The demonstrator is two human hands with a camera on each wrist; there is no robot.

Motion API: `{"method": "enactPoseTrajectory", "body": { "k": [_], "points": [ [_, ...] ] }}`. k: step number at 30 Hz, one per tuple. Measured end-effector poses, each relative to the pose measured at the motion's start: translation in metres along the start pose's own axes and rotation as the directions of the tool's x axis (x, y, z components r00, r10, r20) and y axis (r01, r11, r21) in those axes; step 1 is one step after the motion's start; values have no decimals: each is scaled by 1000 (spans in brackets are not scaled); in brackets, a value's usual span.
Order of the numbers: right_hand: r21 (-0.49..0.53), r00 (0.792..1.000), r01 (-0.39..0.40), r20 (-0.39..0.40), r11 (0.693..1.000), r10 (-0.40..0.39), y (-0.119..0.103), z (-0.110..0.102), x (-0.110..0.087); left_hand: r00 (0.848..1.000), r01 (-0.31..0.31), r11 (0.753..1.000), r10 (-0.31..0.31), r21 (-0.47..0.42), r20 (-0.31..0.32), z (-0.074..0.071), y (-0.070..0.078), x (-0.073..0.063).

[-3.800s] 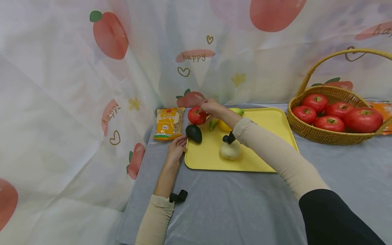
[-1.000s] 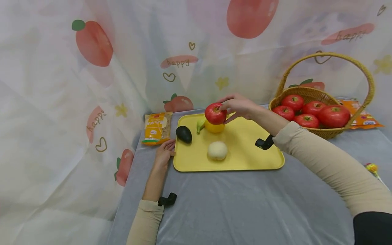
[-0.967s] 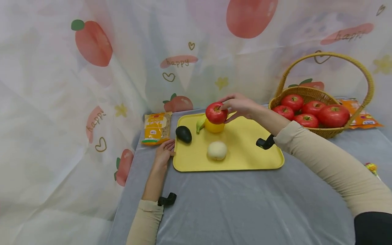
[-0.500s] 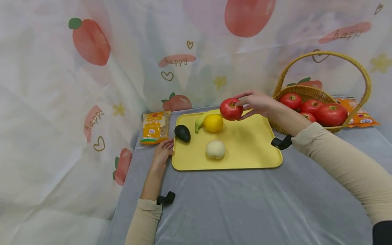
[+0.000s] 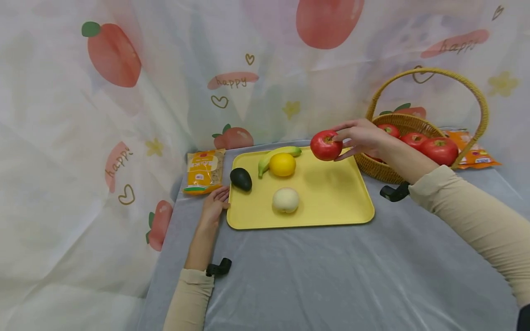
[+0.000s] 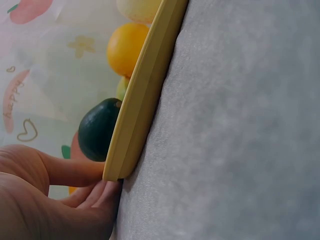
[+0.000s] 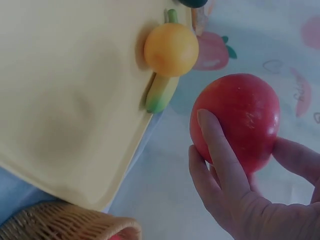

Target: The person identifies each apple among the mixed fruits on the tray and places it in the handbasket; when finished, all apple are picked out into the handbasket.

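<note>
My right hand [image 5: 364,137] grips a red apple [image 5: 326,145] with thumb and fingers and holds it above the back right part of the yellow tray [image 5: 331,202]. In the right wrist view the apple [image 7: 240,117] shows between the thumb and the curved fingers. My left hand [image 5: 213,207] touches the tray's left edge with fairly straight fingers, the thumb at the rim [image 6: 116,167]. On the tray lie a dark avocado [image 5: 241,179] near that hand, a banana [image 5: 265,161], a yellow lemon-like fruit [image 5: 283,164] in front of it, and a pale round fruit [image 5: 285,200].
A wicker basket [image 5: 378,171] with a tall handle holds several red apples, right of the tray behind my right forearm. An orange packet [image 5: 476,154] lies beyond it. A bag of grain [image 5: 204,171] lies left of the tray. Grey cloth [image 5: 323,276] covers the table.
My right hand has carried the apple from the tray's back left to the right, past the yellow fruit and toward the basket. The left hand stays at the tray's edge.
</note>
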State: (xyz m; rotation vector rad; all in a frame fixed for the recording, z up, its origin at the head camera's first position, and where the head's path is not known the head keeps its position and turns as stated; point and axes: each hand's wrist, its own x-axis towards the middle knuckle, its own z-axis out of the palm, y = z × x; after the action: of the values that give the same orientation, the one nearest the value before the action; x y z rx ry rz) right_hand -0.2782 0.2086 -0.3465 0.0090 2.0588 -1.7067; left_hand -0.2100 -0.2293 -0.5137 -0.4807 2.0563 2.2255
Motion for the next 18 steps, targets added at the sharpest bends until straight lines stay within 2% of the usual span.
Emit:
{"method": "enactPoseTrajectory", "body": {
  "k": [8,15,18],
  "points": [
    [30,999,-21,-27,999,22,3,-24,-11,1000,3,1000,-3,6,6,1,-1,-1],
    [-61,995,-46,-95,997,40,9,-50,-17,1000,12,1000,-12,11,8,-3,-3,2],
    [-54,993,-53,-106,997,47,13,-61,-18,1000,14,1000,-15,7,9,-3,-3,2]
  ]
}}
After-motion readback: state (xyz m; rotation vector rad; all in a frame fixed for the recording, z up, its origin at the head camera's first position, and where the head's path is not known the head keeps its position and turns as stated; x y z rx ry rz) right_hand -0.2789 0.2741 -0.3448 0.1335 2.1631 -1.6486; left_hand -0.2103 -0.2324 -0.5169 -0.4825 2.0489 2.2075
